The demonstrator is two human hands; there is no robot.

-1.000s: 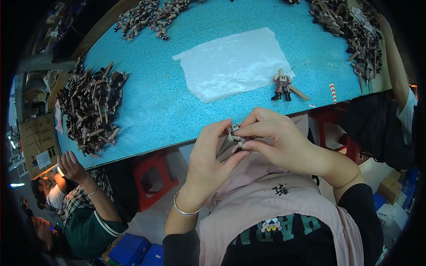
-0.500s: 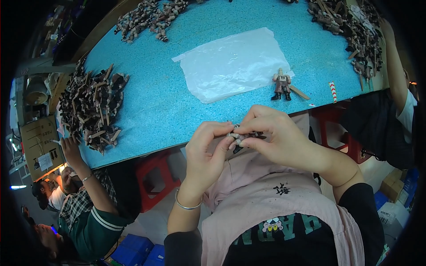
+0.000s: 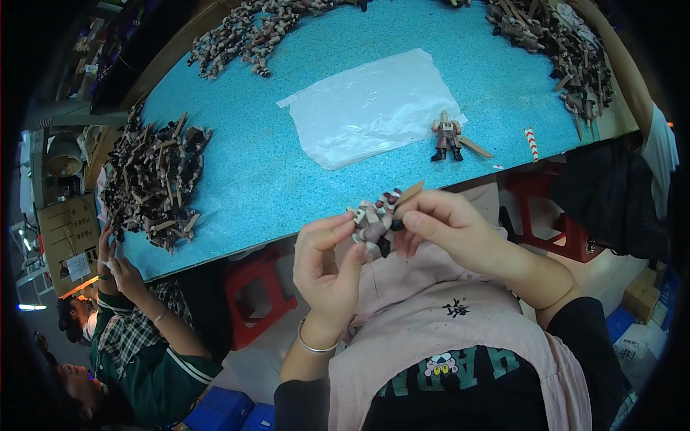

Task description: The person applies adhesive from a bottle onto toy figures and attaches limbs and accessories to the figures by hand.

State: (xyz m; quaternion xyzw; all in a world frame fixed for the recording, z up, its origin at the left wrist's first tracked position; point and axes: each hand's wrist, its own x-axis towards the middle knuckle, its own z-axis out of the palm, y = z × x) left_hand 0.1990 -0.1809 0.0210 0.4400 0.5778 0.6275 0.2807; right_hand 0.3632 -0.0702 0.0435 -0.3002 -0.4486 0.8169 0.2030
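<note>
Just over the table's near edge, a small toy figure (image 3: 372, 224) is held up, with pale, brown, dark red and black parts. My left hand (image 3: 325, 262) pinches one side of it between thumb and fingers. My right hand (image 3: 449, 224) has its fingers closed at the other side, by a black part and a flat brown piece (image 3: 410, 192) that sticks up at a slant. What exactly the right fingertips grip is partly hidden. On the table beyond the right hand lies another, headless-looking figure (image 3: 446, 136) with a flat brown piece (image 3: 476, 148) beside it.
A clear plastic sheet (image 3: 370, 108) lies on the blue table (image 3: 244, 158). Piles of figures lie left (image 3: 154, 179), far left (image 3: 241, 39) and right (image 3: 582, 72). A red-and-white striped strip (image 3: 531, 144) is near the edge. Co-workers' hands are at both ends; red stools (image 3: 251, 294) stand below.
My hands have drawn slightly apart, and the figure is turned so more of it shows, with the flat brown piece now visible. The left co-worker's two hands have come together; the right co-worker's arm reaches farther.
</note>
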